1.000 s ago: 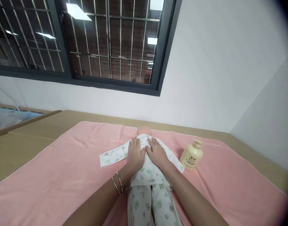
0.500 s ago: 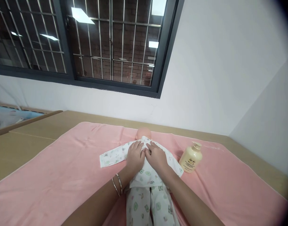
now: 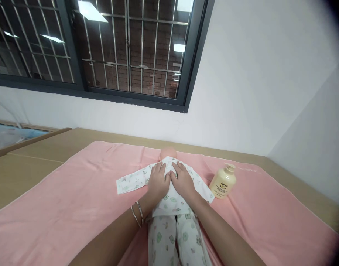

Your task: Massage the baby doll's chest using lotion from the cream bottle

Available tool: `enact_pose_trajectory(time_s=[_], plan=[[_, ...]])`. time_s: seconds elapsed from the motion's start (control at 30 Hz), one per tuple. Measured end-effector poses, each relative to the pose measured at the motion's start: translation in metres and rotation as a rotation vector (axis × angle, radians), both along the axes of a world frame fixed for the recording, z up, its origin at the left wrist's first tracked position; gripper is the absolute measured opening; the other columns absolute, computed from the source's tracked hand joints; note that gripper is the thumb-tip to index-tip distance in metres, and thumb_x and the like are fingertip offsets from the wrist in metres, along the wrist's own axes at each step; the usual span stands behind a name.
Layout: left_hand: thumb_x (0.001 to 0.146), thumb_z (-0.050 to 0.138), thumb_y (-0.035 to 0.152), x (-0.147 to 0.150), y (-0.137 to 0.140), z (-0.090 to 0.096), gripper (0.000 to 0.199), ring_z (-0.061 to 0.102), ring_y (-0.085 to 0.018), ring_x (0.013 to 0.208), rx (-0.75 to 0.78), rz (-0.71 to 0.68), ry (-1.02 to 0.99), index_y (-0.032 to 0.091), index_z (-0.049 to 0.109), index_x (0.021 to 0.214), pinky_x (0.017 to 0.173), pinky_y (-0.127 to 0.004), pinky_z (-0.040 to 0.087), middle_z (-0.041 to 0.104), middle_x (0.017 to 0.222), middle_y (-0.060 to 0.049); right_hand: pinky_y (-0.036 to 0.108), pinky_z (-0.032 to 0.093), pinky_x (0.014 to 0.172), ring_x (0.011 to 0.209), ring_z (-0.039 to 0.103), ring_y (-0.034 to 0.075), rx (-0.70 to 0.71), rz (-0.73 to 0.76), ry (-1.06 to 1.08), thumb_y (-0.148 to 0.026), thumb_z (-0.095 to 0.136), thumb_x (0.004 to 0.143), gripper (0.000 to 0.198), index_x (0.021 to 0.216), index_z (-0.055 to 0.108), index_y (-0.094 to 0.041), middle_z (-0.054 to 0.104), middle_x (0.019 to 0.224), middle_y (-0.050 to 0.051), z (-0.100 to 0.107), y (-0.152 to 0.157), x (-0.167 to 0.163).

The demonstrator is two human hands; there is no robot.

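Note:
A baby doll (image 3: 168,152) lies on a pink blanket (image 3: 83,192), its head at the far end. It wears a white printed top (image 3: 172,203) and matching trousers (image 3: 162,238). My left hand (image 3: 158,181) rests flat on the upper part of the top, fingers stretched out toward the head. Beside it my right hand (image 3: 183,181) lies flat too, and the two thumbs almost meet in the middle. The doll's sleeves spread out to either side. A cream pump bottle (image 3: 223,181) stands tilted near the end of the right sleeve.
Beneath the blanket is a tan table top (image 3: 33,166) with a raised edge at the left. A white wall (image 3: 227,111) and a barred window (image 3: 130,51) rise behind it. Something light blue (image 3: 17,135) lies beyond the left edge.
The view has shifted slightly, so everything sits a little higher and further left. My fingers look straighter and flatter on the top than before, when they were somewhat bent.

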State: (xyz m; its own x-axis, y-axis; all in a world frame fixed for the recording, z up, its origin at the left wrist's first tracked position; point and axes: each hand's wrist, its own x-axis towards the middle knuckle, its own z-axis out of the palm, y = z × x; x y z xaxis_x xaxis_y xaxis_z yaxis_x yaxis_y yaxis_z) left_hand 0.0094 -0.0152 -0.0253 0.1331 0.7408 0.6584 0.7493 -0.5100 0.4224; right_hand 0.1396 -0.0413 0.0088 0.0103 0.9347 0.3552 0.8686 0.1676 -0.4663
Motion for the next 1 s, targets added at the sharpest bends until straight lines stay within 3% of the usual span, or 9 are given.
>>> enact_pose_trajectory(time_s=[0.17,0.73,1.0], plan=[[0.089,0.042,0.023,-0.0003,0.0008,-0.002,0.04,0.046,-0.03,0.127,0.029,-0.004,-0.02,0.015,0.054,0.127,0.106,-0.052,0.04,0.056,0.131,-0.013,0.04,0.024,0.114,0.14,0.028,0.024,0.002,-0.002,-0.008,-0.038,0.036,0.095,0.051,0.141,0.045,-0.017,0.038,0.149,0.009,-0.0007,-0.0001,-0.0002],[0.088,0.043,0.023,-0.0005,0.0017,-0.004,0.041,0.046,-0.03,0.127,0.039,0.007,-0.019,0.016,0.055,0.126,0.107,-0.052,0.039,0.056,0.132,-0.013,0.041,0.023,0.114,0.14,0.028,0.027,0.011,-0.014,-0.006,-0.038,0.035,0.095,0.051,0.14,0.045,-0.018,0.039,0.148,0.01,-0.0001,-0.0024,-0.0014],[0.089,0.043,0.022,0.0,-0.001,0.003,0.042,0.048,-0.032,0.123,0.055,0.035,0.099,0.01,0.053,0.127,0.105,-0.052,0.039,0.056,0.13,-0.017,0.046,0.021,0.114,0.141,0.025,0.029,0.018,0.012,-0.039,-0.036,0.035,0.096,0.051,0.142,0.042,-0.018,0.036,0.15,0.012,-0.0079,0.0047,0.0032]])
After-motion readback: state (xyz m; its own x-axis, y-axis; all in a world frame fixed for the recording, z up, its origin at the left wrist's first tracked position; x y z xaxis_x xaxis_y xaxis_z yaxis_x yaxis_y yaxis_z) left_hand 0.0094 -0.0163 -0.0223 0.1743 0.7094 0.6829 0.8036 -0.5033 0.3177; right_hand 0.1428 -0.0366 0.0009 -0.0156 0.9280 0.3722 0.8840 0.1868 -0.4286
